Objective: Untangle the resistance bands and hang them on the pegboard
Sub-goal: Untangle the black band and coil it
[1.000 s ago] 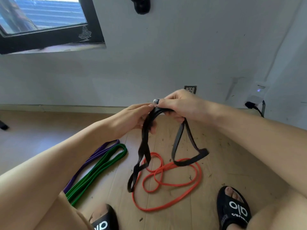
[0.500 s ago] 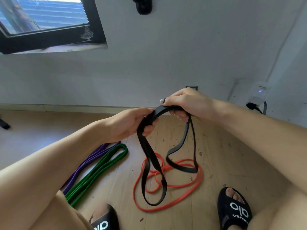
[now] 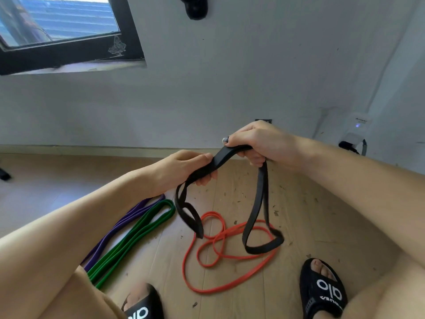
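I hold a black resistance band (image 3: 257, 208) above the floor with both hands. My left hand (image 3: 184, 166) grips its left part, from which a short loop droops. My right hand (image 3: 257, 141) is closed on its top, and a longer loop hangs from it down to the right. Below, an orange band (image 3: 220, 256) lies coiled in loose loops on the wooden floor. A green band (image 3: 135, 233) and a purple band (image 3: 122, 224) lie folded side by side to the left. No pegboard is in view.
My feet in black slides (image 3: 324, 293) rest on the wooden floor (image 3: 322, 215) at the bottom. A white wall (image 3: 230, 77) stands ahead with a dark-framed window (image 3: 69, 49) at upper left, a black object (image 3: 195, 6) at top, and a plugged white device (image 3: 354, 132) at right.
My hands have pulled the black band apart and upward. Its long left loop has shortened and lifted, and the right loop now hangs lower toward the right.
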A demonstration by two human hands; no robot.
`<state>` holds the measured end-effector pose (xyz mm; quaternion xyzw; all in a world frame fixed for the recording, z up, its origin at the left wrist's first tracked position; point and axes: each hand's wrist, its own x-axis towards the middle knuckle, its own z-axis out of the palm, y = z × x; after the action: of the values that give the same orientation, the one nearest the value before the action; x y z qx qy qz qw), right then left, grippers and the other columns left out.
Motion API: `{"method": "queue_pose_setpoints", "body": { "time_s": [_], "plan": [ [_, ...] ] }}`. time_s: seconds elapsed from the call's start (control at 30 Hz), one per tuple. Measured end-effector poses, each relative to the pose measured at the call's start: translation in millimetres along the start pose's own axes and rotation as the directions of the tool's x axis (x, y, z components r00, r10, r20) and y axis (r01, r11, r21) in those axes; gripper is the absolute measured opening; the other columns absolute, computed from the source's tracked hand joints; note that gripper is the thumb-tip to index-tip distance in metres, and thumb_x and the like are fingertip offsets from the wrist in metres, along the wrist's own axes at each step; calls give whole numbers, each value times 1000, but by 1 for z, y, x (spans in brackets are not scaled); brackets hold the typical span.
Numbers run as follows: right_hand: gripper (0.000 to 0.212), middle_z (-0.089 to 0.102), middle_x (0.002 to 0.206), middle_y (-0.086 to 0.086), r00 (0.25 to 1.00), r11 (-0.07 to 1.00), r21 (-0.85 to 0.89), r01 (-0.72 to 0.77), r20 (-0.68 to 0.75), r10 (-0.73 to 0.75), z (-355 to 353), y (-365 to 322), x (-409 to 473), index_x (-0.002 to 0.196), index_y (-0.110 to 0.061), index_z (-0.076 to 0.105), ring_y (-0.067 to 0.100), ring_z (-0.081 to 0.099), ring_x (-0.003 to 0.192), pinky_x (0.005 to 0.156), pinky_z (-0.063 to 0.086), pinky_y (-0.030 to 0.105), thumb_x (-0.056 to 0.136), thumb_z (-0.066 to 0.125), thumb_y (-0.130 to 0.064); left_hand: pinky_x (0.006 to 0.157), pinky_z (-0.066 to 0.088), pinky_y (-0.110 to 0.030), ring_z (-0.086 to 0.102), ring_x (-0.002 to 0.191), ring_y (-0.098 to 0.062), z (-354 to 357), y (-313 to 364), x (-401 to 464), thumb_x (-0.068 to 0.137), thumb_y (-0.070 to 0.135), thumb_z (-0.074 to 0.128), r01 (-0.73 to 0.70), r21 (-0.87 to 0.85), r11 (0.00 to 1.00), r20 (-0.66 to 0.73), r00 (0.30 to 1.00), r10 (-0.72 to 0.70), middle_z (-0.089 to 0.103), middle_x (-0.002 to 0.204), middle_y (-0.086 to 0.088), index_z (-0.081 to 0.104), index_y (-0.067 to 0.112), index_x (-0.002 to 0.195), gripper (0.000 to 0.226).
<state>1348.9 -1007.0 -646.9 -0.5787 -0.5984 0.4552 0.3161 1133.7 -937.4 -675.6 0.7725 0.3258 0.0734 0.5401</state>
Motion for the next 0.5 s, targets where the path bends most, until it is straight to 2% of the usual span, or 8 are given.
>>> {"method": "queue_pose_setpoints", "body": {
  "time_s": [0.17,0.33,0.5],
  "plan": [
    [40,40,54,3,1000,1000,-1,-6,-29,6,-5,1,0,66,-11,51,15,34,49,49,35,26,102,53,-29,74,51,-27,59,76,-16,-5,1,-5,111,26,37,-85,-48,995,-15,996,84,62,82,-5,61,9,96,33],
    [39,38,54,2,999,999,32,-25,-40,27,-9,0,0,66,-11,50,16,32,49,51,33,28,101,53,-27,89,59,-38,67,86,-24,-4,6,-7,111,21,36,-44,-93,995,22,999,46,67,91,-10,61,6,105,30],
    [40,38,54,2,998,999,21,-37,-42,38,-15,2,-3,65,-12,50,15,32,50,50,34,25,101,53,-27,86,63,-43,74,83,-25,-1,14,-9,109,10,40,-67,-12,998,-2,998,67,75,95,-12,63,3,108,24]
  ]
}}
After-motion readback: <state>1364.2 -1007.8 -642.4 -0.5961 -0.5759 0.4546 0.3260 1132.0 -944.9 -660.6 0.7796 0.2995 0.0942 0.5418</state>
